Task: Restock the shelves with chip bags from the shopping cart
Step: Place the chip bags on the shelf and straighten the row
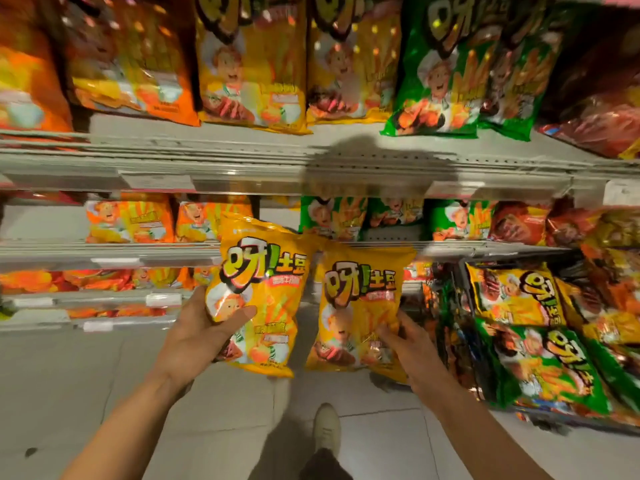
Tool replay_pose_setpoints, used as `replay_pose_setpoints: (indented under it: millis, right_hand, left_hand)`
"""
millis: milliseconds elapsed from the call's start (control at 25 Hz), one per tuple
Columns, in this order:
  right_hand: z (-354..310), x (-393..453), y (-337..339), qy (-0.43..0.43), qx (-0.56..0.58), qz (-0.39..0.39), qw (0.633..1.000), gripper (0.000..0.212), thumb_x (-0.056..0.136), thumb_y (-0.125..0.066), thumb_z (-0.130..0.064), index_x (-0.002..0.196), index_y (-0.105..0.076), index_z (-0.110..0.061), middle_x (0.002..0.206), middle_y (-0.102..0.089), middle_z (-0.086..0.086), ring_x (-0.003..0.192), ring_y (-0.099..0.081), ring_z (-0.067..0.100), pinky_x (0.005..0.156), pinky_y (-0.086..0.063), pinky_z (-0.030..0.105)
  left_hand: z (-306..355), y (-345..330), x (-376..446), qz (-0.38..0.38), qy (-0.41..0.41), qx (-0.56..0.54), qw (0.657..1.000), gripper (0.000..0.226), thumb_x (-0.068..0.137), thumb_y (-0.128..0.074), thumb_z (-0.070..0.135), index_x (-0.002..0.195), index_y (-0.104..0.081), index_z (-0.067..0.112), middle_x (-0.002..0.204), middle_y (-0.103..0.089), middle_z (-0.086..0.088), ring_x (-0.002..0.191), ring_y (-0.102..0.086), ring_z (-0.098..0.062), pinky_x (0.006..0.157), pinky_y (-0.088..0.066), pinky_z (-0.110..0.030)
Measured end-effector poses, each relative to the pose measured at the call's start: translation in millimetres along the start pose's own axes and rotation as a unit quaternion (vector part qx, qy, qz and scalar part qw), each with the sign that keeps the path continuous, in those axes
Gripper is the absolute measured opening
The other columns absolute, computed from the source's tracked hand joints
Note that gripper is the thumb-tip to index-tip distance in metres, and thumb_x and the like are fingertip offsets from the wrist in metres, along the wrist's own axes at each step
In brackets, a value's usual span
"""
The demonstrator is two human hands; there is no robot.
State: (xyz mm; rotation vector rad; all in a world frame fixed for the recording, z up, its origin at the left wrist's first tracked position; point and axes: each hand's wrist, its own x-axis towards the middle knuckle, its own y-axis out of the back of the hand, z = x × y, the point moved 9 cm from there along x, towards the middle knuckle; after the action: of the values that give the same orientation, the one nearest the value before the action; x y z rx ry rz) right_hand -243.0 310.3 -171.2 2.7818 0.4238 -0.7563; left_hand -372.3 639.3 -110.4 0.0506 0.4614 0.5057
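1. We held a yellow chip bag (258, 296) upright in our left hand (201, 336), thumb across its front, fingers behind.
2. Our right hand (410, 342) gripped a second yellow bag (358, 306) at its lower right edge; the two bags stood just beside each other.
3. The shopping cart (540, 341) on our right was heaped with yellow and green bags.
4. The upper shelf (207, 147) carried a matching yellow row (304, 64) between orange and green rows.
5. Risks judged: the edge grip could let the slick second bag slip; squeezing could crush the chips; a hurried placement could put yellow among the green.
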Motion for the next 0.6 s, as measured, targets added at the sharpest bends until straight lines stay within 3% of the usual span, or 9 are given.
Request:
replay_pose_setpoints:
  millis: [80, 200, 360, 440, 520, 600]
  right_hand:
    - [12, 0, -6, 0.021, 0.010, 0.006, 1.000, 0.027, 0.097, -0.065, -0.021, 0.123, -0.067, -0.029, 0.108, -0.078, -0.003, 0.100, -0.074, 0.021, 0.077, -0.061, 0.034]
    - [35, 4, -16, 0.040, 0.019, 0.004, 0.999, 0.030, 0.097, -0.064, -0.023, 0.127, -0.066, -0.025, 0.115, -0.076, 0.006, 0.095, -0.075, 0.020, 0.070, -0.060, 0.027]
    - [60, 8, -18, 0.051, 0.003, 0.003, 0.999, 0.037, 0.094, -0.064, -0.023, 0.131, -0.064, -0.021, 0.121, -0.074, -0.001, 0.117, -0.068, 0.019, 0.099, -0.054, 0.042]
    - [66, 8, -9, 0.056, -0.017, 0.017, 0.998, 0.046, 0.085, -0.068, -0.033, 0.129, -0.065, -0.021, 0.120, -0.074, -0.004, 0.118, -0.066, 0.017, 0.104, -0.050, 0.043]
    - [67, 5, -6, 0.054, -0.027, 0.014, 0.998, 0.046, 0.080, -0.069, -0.036, 0.125, -0.067, -0.024, 0.116, -0.075, -0.007, 0.114, -0.068, 0.011, 0.094, -0.055, 0.030]
    - [61, -2, -4, 0.054, -0.034, 0.006, 0.998, 0.039, 0.081, -0.068, -0.034, 0.120, -0.069, -0.029, 0.111, -0.076, -0.011, 0.105, -0.070, 0.004, 0.081, -0.054, 0.017]
  left_hand:
    - [-22, 3, 12, 0.018, -0.007, -0.019, 1.000, 0.032, 0.081, -0.083, 0.029, 0.107, -0.065, 0.036, 0.083, -0.075, 0.004, 0.054, -0.066, -0.008, 0.049, -0.057, -0.027]
    - [-46, -5, 23, 0.008, -0.025, -0.029, 0.999, 0.030, 0.075, -0.084, 0.035, 0.097, -0.066, 0.046, 0.078, -0.075, 0.010, 0.054, -0.069, -0.006, 0.050, -0.058, -0.028]
    - [-71, -15, 27, 0.009, -0.020, -0.067, 0.997, 0.035, 0.064, -0.082, 0.041, 0.092, -0.064, 0.052, 0.076, -0.076, 0.010, 0.052, -0.070, -0.012, 0.044, -0.055, -0.024]
    - [-82, -16, 28, 0.024, -0.021, -0.069, 0.997, 0.042, 0.055, -0.081, 0.048, 0.093, -0.063, 0.054, 0.080, -0.076, 0.012, 0.056, -0.073, -0.014, 0.042, -0.054, -0.024]
    - [-87, -16, 26, 0.025, -0.023, -0.064, 0.997, 0.048, 0.052, -0.080, 0.052, 0.097, -0.063, 0.051, 0.080, -0.075, 0.018, 0.059, -0.073, -0.010, 0.046, -0.056, -0.027]
    - [-86, -13, 21, 0.025, -0.023, -0.058, 0.998, 0.057, 0.052, -0.079, 0.053, 0.106, -0.062, 0.045, 0.083, -0.075, 0.023, 0.067, -0.072, 0.001, 0.061, -0.057, -0.033]
